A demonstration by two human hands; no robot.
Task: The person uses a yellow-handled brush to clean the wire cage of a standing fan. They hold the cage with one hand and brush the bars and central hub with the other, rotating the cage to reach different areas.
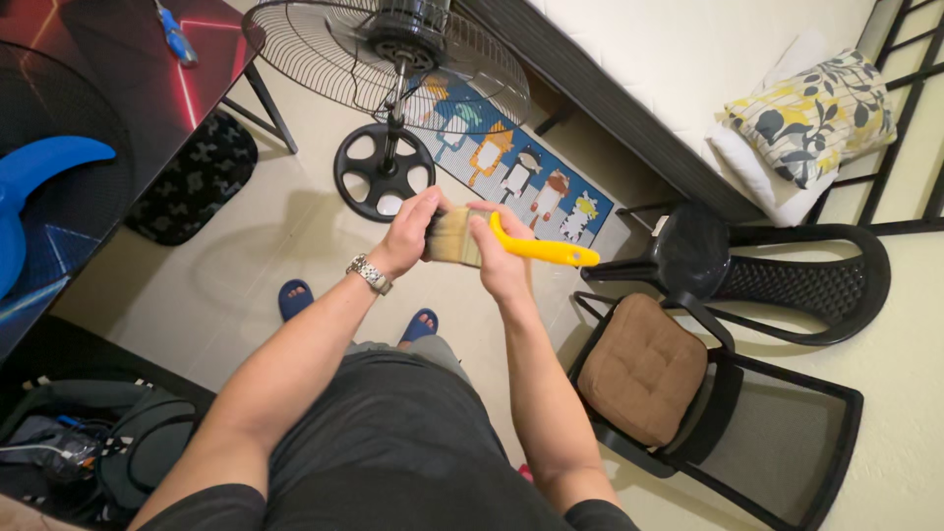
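The paintbrush (492, 241) is held in the air in front of the person's body, above the tiled floor (246, 285), lying roughly level with its pale bristles toward the left and its yellow handle pointing right; the right hand (500, 258) is wrapped around the handle just behind the bristles, its fingers clenched on it; the left hand (411, 231) meets the bristle end, its fingers closed about the tips of the bristles, and a metal wristwatch (370, 274) sits on that wrist.

Below the hands, two blue slippers (295, 295) show on the person's feet on the floor; just beyond the brush stands a fan stand (383, 172) with a round black base, and above it a wire fan guard (334, 49) with the motor at its middle; beside the base lies a long floor mat (521, 177) with bright cartoon figures.

To the left, a dark table (98, 88) carries a blue fan blade (29, 197) at its near edge and a blue-handled screwdriver (177, 37) farther back; a black patterned cushion (192, 177) lies under it on the floor; lower left, an open dark backpack (98, 447) holds a tangle of cables and small items too dim to tell apart.

To the right, a black chair (747, 433) bears a brown tufted seat pad (641, 366); just behind it stands a black plastic chair (777, 275); farther back is a bed (688, 49) with a white mattress, on which rest a white pillow and a leaf-patterned pillow (811, 113) in yellow and grey.
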